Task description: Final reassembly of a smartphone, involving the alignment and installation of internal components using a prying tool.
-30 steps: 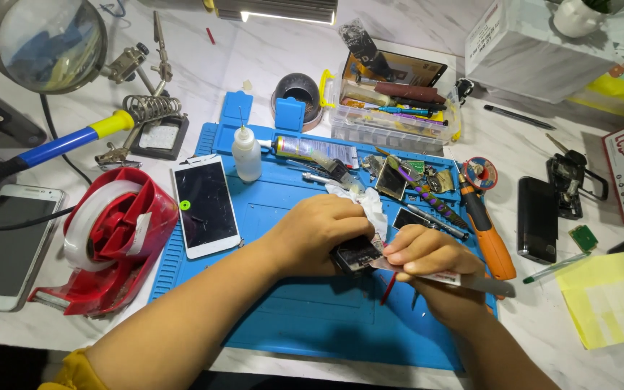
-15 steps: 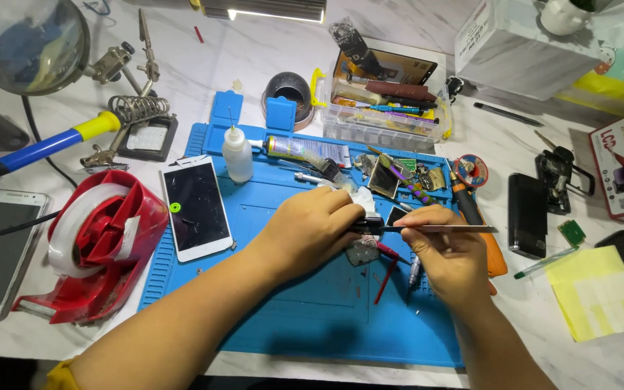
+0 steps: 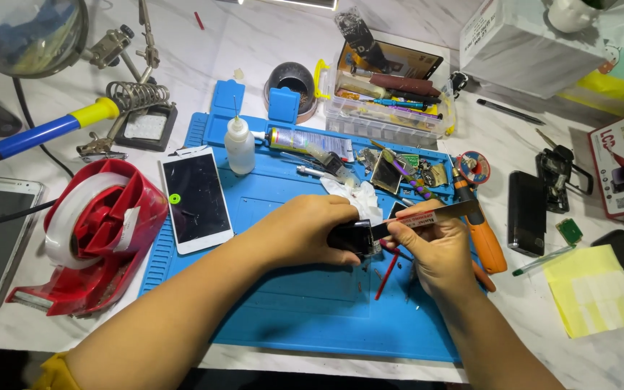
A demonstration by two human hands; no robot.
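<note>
A white marbled tabletop [image 3: 601, 361] carries a large blue silicone work mat [image 3: 305, 318], and nearly all the work sits on that mat. At its left edge stands a bulky red tape dispenser with a white roll [image 3: 92, 235], and just beside it, on the mat, lies a white smartphone with a dark cracked screen [image 3: 195, 198]. Behind the hands stand a small white squeeze bottle with a needle tip [image 3: 239, 146] and a clear plastic box full of tools [image 3: 388, 101]; an orange-handled screwdriver [image 3: 479, 235] lies just right of the hands. Over the middle of the mat, the left hand [image 3: 301, 230] is clenched around a small dark phone part [image 3: 352, 237], holding it just above the mat. The right hand [image 3: 435, 249] grasps a thin flat metal blade tool [image 3: 438, 214] between thumb and fingers [image 3: 406, 230], its tip set against the right edge of the part. The step in hand looks like prying or scraping at the seam of the part. The next move seems to call for a steady left grip and light, shallow pressure on the blade, since a slip could gouge the part or reach the left fingertips.
</note>
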